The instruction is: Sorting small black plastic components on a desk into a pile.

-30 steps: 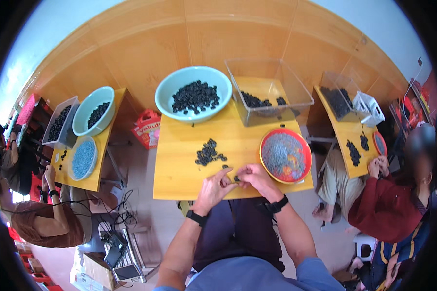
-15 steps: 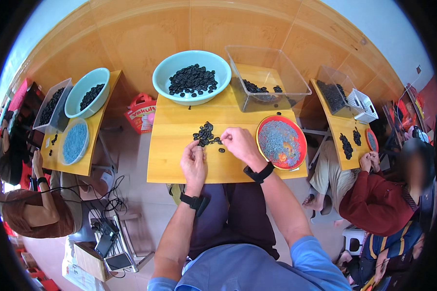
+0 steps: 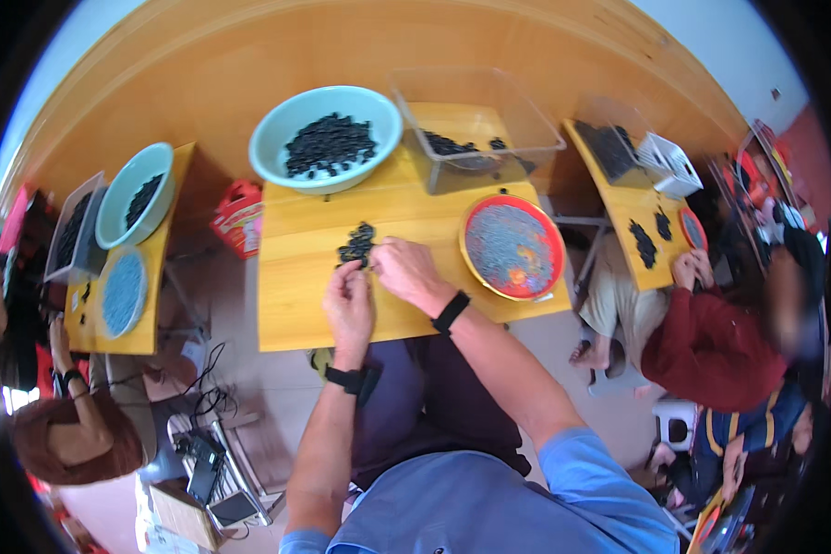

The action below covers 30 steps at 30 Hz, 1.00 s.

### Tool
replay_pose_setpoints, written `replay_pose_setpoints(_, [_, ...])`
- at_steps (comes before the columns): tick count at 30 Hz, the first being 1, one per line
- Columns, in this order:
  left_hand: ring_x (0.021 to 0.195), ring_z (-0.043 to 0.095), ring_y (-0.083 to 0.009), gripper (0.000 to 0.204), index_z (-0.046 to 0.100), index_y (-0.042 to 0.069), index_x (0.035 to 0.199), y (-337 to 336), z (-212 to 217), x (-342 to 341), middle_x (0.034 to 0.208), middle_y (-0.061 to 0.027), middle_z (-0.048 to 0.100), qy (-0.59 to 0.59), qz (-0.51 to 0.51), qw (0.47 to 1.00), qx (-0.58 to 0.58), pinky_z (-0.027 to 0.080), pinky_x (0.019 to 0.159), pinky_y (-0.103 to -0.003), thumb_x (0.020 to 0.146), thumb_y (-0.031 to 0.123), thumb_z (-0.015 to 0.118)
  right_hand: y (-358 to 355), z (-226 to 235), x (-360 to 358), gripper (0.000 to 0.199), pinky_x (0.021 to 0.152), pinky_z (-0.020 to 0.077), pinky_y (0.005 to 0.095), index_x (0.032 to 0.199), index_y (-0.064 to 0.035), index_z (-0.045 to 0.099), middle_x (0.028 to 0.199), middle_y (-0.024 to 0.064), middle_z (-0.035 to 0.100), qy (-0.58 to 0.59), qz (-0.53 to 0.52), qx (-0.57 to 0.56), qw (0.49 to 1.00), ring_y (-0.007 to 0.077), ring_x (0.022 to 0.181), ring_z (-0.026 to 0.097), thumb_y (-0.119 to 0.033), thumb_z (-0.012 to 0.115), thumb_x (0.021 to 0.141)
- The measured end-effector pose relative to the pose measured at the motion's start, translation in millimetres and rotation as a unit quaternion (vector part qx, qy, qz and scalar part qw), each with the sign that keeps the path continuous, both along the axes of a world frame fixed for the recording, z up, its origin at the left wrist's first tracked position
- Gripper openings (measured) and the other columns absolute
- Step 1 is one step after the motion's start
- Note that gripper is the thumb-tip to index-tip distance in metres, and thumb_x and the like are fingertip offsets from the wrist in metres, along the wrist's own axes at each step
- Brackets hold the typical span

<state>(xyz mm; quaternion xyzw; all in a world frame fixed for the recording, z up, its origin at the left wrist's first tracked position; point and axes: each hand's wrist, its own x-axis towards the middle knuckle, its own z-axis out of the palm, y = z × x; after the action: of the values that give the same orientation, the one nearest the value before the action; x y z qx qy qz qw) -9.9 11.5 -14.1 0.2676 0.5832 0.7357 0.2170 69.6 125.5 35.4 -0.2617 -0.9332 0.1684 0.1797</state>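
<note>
Dark pieces lie in a small pile on the yellow worktop, right at the fingertips of a seated person in a blue shirt. The left hand rests palm-down just below the pile, fingers curled toward it; whether they pinch a piece cannot be told. The right hand sits beside it, fingers bent and touching the pile's edge, its grip likewise unclear. Both wrists carry black bands. To the right, near the worktop's edge, stands a red-rimmed round tray with a grey-blue filling. Farther back, a pale green bowl holds a heap of the same dark pieces, and a clear plastic bin next to it holds a few more. At neighbouring worktops on either side, other people sit with similar bowls and trays.
</note>
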Motion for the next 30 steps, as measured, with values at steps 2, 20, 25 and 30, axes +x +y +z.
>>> replay_pose_setpoints(2, [0.071, 0.050, -0.0044, 0.016, 0.064, 0.000, 0.112, -3, -4, -5, 0.082, 0.0026, 0.058, 0.038, 0.006, 0.999, -0.035, 0.042, 0.062, -0.020, 0.098, 0.006, 0.060, -10, 4, -2, 0.010, 0.070, 0.0524, 0.0504, 0.081, -0.0067, 0.070, 0.082, 0.0187, 0.069, 0.056, -0.016, -0.060, 0.996, 0.0379, 0.079, 0.068, -0.014, 0.063, 0.079])
replay_pose_setpoints(20, [0.069, 0.053, -0.0032, 0.012, 0.068, -0.002, 0.104, -8, 17, 3, 0.079, 0.0020, 0.062, 0.035, -0.118, 0.988, -0.090, 0.042, 0.062, -0.018, 0.093, 0.004, 0.067, -24, 13, 69, 0.010, 0.068, 0.0532, 0.0427, 0.090, -0.0035, 0.070, 0.083, 0.0159, 0.070, 0.193, -0.057, -0.165, 0.966, 0.0338, 0.079, 0.069, -0.009, 0.063, 0.085])
replay_pose_setpoints(25, [0.071, 0.050, -0.0034, 0.013, 0.070, 0.000, 0.105, -12, 18, -2, 0.083, 0.0031, 0.061, 0.105, -0.100, 0.981, -0.130, 0.040, 0.063, -0.020, 0.093, 0.005, 0.067, 22, 34, 143, 0.008, 0.066, 0.0525, 0.0437, 0.085, -0.0097, 0.070, 0.080, 0.0139, 0.069, 0.074, -0.169, -0.087, 0.979, 0.0337, 0.076, 0.068, -0.011, 0.063, 0.083])
replay_pose_setpoints(30, [0.072, 0.051, -0.0033, 0.010, 0.070, 0.000, 0.101, -8, 13, 0, 0.082, 0.0031, 0.064, 0.096, -0.103, 0.984, -0.112, 0.042, 0.065, -0.020, 0.093, 0.004, 0.066, 71, 43, 217, 0.010, 0.071, 0.0533, 0.0467, 0.081, -0.0092, 0.071, 0.083, 0.0160, 0.070, -0.057, -0.251, -0.022, 0.966, 0.0363, 0.082, 0.068, -0.008, 0.060, 0.081])
